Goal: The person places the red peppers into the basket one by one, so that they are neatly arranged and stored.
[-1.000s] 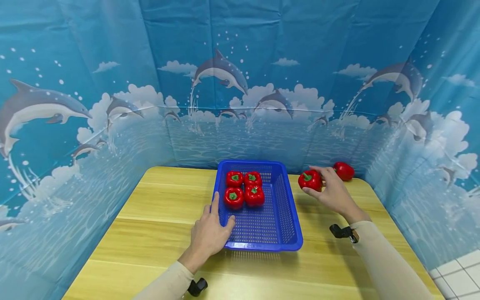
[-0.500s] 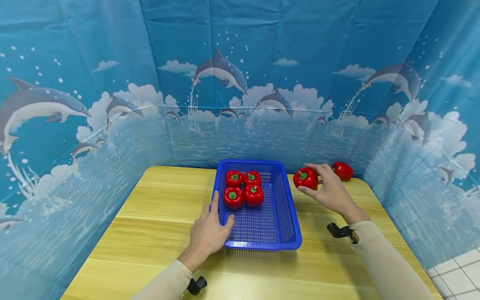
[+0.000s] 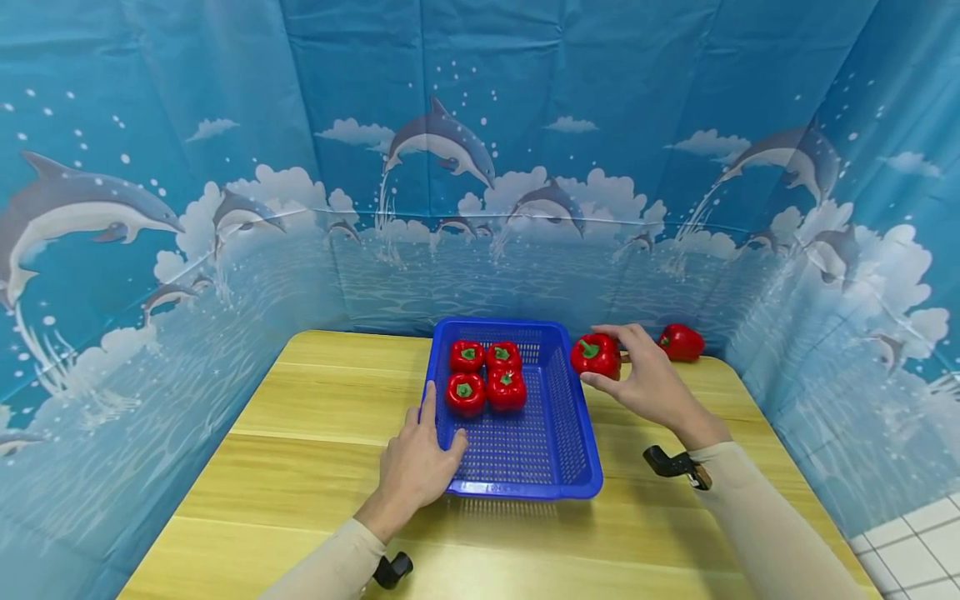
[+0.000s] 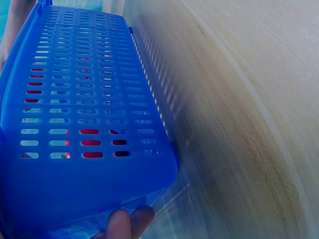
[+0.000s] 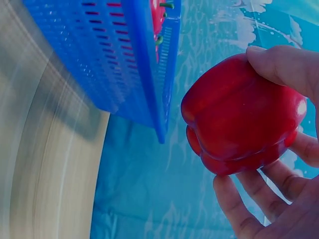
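My right hand (image 3: 654, 382) holds a red bell pepper (image 3: 592, 358) with a green stem, just beyond the right rim of the blue plastic basket (image 3: 517, 489). In the right wrist view, thumb and fingertips clasp this pepper (image 5: 239, 114) from opposite sides, apart from the basket. Several red bell peppers (image 3: 466, 393) stand stem up in the basket's left back part. My left hand (image 3: 414, 468) grips the basket's left wall near the front, thumb over the rim. Its fingertips (image 4: 119, 225) show against the outer wall in the left wrist view.
Another red bell pepper (image 3: 681, 342) lies on its side at the table's back right corner, behind the right hand. The wooden table (image 3: 300, 467) ends at a blue dolphin-printed curtain (image 3: 480, 275) at the back and sides. White tiles (image 3: 911, 542) show at lower right.
My right hand has carried the bell pepper left, from over the table to the basket's right rim. The left hand and the basket have stayed almost still.
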### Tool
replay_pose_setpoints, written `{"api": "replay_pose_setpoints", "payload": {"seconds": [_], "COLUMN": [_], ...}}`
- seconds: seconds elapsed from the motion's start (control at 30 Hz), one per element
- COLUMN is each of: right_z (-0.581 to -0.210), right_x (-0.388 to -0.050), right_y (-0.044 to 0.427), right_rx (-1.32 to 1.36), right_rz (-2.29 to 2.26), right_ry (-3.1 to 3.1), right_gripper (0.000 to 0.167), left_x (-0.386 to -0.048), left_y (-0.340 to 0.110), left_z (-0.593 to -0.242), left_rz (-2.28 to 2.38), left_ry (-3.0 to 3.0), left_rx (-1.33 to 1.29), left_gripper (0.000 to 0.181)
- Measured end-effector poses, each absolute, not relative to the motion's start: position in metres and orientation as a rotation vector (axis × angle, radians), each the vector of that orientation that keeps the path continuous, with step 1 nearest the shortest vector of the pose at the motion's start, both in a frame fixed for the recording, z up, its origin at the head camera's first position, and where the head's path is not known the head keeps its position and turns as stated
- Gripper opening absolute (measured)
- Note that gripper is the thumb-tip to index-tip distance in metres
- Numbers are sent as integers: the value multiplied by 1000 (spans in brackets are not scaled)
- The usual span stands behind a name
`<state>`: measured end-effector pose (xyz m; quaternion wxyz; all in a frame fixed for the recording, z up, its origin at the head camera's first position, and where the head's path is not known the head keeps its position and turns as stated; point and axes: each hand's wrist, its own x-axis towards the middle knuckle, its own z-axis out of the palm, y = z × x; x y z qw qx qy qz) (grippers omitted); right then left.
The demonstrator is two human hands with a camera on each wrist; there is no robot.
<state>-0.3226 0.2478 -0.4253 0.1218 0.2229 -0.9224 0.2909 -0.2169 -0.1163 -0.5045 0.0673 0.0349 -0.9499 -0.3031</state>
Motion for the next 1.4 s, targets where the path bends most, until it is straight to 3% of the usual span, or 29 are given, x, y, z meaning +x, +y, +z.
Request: {"api": "replay_pose_setpoints", "payload": {"seconds": [0.33, 0.9, 1.4], "right_z": [-419, -412, -409], "right_x": [-316, -303, -299], "right_y": [232, 204, 177], "right_rx": [699, 781, 894], "right_rz": [823, 880, 999], "right_ry": [-2671, -2743, -2814], "right_gripper": [75, 77, 76], "left_x": [-218, -218, -215], "left_y": [-116, -117, -118], "left_z": [-504, -503, -504], "left_rz": [-904, -888, -903], "left_ry": [-2864, -2835, -2833], "left_rx": [105, 89, 104], "left_gripper": [99, 80, 82]}}
